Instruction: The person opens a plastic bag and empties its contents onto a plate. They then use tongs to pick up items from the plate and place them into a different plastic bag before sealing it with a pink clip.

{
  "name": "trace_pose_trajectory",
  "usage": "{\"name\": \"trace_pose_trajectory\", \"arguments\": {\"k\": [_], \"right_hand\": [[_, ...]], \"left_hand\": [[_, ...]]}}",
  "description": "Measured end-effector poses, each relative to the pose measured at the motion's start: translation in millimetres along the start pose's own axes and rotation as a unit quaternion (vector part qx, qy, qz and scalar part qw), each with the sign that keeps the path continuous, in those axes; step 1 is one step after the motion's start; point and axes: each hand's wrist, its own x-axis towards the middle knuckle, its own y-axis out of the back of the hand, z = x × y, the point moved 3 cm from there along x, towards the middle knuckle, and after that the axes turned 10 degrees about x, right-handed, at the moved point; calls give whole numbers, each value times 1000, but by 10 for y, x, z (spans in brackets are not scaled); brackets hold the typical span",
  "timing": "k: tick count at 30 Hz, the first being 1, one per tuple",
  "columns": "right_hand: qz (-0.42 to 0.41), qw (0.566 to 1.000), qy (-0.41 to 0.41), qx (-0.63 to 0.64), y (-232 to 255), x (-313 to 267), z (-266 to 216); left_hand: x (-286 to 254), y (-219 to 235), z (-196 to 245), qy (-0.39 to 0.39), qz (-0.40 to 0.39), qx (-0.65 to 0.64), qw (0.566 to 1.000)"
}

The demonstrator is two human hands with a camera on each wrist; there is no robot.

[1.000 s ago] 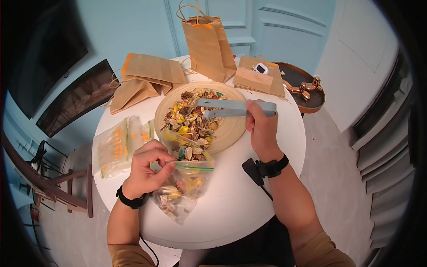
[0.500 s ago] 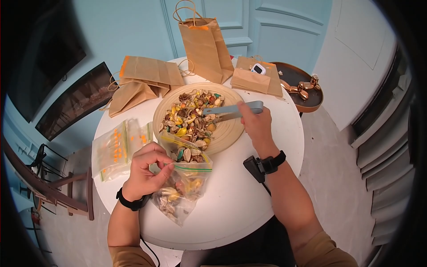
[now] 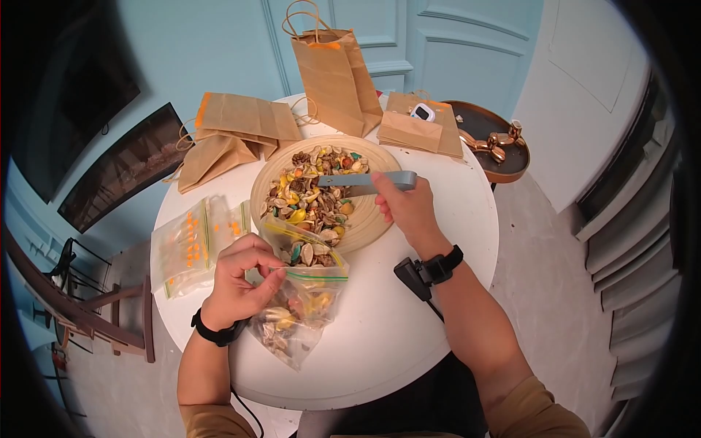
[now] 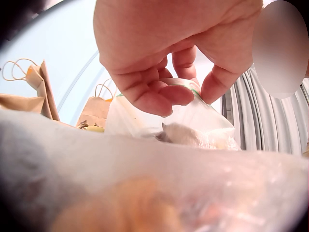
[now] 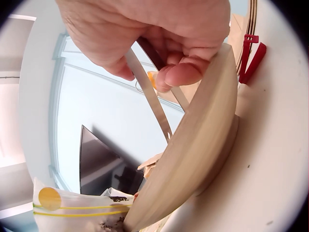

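Observation:
My left hand (image 3: 244, 281) pinches the rim of a clear zip bag (image 3: 321, 310) with a green seal line, which stands open near the table's front. Dried potpourri pieces fill part of the bag. My right hand (image 3: 412, 212) grips grey tongs (image 3: 358, 179) by their bent end, the thumb along the upper arm. Their tips reach into the potpourri (image 3: 310, 204) heaped on a round wooden plate (image 3: 376, 226). In the right wrist view the plate's side (image 5: 198, 130) hides the tips of the tongs (image 5: 152, 96). The zip bag's back edge overlaps the plate's front rim.
More zip bags (image 3: 186, 244) with orange marks lie at the left. Brown paper bags (image 3: 339, 84) stand and lie along the back; flat ones (image 3: 409, 135) carry a small white timer (image 3: 423, 112). A red clip (image 5: 251, 58) lies behind the plate. A dark round tray (image 3: 511, 169) holds a copper figure (image 3: 496, 150).
My right hand has lowered the tongs from above the plate into the potpourri and shifted them left. The tong arms have come closer together. The left hand and the zip bag stay in place.

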Motion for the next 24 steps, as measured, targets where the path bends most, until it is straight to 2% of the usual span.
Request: {"name": "trace_pose_trajectory", "arguments": {"k": [7, 10, 22, 24], "right_hand": [[-5, 1000, 2, 3, 5, 2, 2], [-19, 999, 17, -40, 34, 21, 0], [-95, 989, 86, -69, 0, -8, -11], [-102, 988, 110, -40, 4, 6, 9]], "left_hand": [[1, 2, 35, 15, -5, -5, 1000], [-2, 5, 30, 16, -6, -3, 1000], [1, 7, 42, 21, -11, 6, 1000], [0, 3, 36, 22, -10, 5, 1000]]}}
